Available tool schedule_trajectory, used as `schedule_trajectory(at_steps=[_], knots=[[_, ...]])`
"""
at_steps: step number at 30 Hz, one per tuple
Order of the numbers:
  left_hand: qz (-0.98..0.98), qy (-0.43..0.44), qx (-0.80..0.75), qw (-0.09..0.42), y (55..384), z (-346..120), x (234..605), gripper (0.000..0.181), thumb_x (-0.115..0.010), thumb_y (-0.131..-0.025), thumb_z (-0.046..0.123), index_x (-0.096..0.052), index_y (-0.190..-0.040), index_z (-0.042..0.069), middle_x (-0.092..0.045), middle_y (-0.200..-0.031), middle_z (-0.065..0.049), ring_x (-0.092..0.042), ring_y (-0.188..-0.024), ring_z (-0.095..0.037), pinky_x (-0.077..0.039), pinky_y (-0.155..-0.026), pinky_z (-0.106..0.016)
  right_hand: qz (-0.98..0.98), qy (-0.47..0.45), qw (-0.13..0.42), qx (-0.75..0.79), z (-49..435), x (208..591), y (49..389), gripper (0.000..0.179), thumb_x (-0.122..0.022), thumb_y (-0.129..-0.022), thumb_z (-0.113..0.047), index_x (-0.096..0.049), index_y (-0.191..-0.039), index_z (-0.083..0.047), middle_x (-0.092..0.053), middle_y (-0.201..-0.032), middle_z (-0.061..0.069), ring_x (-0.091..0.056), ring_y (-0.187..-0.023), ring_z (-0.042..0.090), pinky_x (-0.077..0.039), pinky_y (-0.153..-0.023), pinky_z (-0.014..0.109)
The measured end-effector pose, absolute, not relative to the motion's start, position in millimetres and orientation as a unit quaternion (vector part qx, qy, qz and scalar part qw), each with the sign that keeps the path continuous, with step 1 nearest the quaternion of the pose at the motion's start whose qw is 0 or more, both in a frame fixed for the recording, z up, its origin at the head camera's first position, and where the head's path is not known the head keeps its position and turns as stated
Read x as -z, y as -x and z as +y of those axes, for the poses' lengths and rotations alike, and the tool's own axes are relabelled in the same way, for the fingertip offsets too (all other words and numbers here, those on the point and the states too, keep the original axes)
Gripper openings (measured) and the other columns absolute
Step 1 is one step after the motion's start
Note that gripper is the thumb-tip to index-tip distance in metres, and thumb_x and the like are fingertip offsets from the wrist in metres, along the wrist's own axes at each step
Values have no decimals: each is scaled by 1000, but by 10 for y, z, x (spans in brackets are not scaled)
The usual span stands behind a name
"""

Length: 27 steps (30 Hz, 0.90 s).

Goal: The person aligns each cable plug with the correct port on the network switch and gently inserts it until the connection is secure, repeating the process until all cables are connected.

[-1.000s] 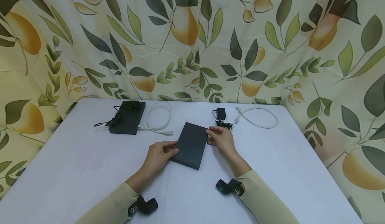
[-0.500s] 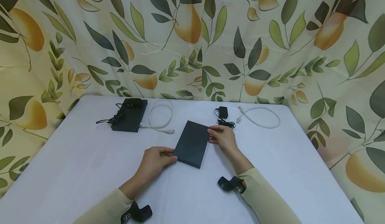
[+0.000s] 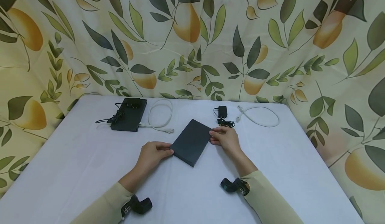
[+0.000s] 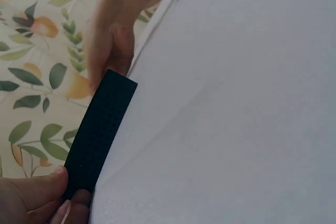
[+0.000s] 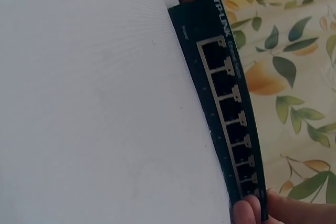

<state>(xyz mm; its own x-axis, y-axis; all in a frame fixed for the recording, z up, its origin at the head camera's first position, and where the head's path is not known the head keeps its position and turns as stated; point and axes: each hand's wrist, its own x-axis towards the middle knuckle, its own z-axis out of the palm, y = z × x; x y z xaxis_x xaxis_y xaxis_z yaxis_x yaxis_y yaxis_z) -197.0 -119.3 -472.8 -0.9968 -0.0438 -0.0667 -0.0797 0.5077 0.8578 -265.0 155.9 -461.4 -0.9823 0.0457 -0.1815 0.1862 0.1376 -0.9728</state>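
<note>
A black Ethernet switch (image 3: 191,143) sits turned at an angle between both hands, over the middle of the table. Its left corner is pinched by my left hand (image 3: 154,154), thumb on top. At the far right corner, my right hand (image 3: 226,139) pinches the opposite end. The right wrist view shows the front of the Ethernet switch (image 5: 202,59), with TP-LINK lettering and a row of several ports, facing the right hand's side. In the left wrist view, a vented side of the Ethernet switch (image 4: 102,129) shows between the two hands.
A second black box (image 3: 126,120) lies at the back left, a black power adapter (image 3: 132,104) and cord on it. Beside it is a looped white network cable (image 3: 160,112). Another power adapter (image 3: 222,111) and white cable (image 3: 261,108) lie back right on the white tablecloth (image 3: 75,170).
The Ethernet switch has turned clockwise, its near end swinging left. My left hand has shifted left and grips closer to the corner; the right hand has moved slightly right.
</note>
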Motion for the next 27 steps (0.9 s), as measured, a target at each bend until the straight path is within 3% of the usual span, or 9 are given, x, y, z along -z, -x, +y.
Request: schedule_trajectory(at_steps=[7, 15, 22, 25, 27], knots=[[870, 37, -492, 10, 2098, -1260, 4733, 23, -81, -81, 20, -79, -103, 12, -76, -98, -3, -69, -102, -21, -54, -90, -42, 756, -82, 61, 647, 1621, 4572, 2545, 28, -72, -87, 1, -62, -110, 14, -71, -79, 7, -70, -63, 11, -61, -64, 25], [863, 44, -500, 51, 2229, -1355, 4717, 26, -79, -84, 21, -77, -108, 12, -75, -106, -7, -65, -112, -27, -47, -101, -47, 782, -74, 86, 613, 1688, 4547, 2416, 23, -75, -86, -4, -67, -102, 11, -74, -81, 10, -72, -68, 13, -61, -66, 26], [857, 58, -508, 63, 2238, -1350, 4717, 28, -79, -83, 23, -77, -109, 12, -75, -108, -7, -64, -115, -27, -46, -103, -47, 883, -31, 93, 458, 1746, 4441, 2555, 28, -72, -91, -24, -73, -102, 2, -73, -89, 11, -67, -66, 11, -57, -63, 22], [856, 63, -510, 61, 2241, -1348, 4740, 28, -80, -83, 24, -77, -108, 13, -75, -108, -7, -64, -114, -27, -46, -103, -47, 905, -12, 80, 417, 1696, 4388, 2647, 32, -71, -92, -30, -74, -108, -3, -72, -98, 11, -65, -74, 14, -53, -66, 25], [855, 63, -512, 57, 2244, -1345, 4753, 28, -80, -83, 25, -77, -108, 13, -75, -108, -7, -65, -114, -27, -46, -103, -47, 912, 8, 73, 402, 1649, 4379, 2705, 32, -70, -92, -30, -74, -110, -5, -72, -106, 12, -66, -87, 19, -54, -75, 29]])
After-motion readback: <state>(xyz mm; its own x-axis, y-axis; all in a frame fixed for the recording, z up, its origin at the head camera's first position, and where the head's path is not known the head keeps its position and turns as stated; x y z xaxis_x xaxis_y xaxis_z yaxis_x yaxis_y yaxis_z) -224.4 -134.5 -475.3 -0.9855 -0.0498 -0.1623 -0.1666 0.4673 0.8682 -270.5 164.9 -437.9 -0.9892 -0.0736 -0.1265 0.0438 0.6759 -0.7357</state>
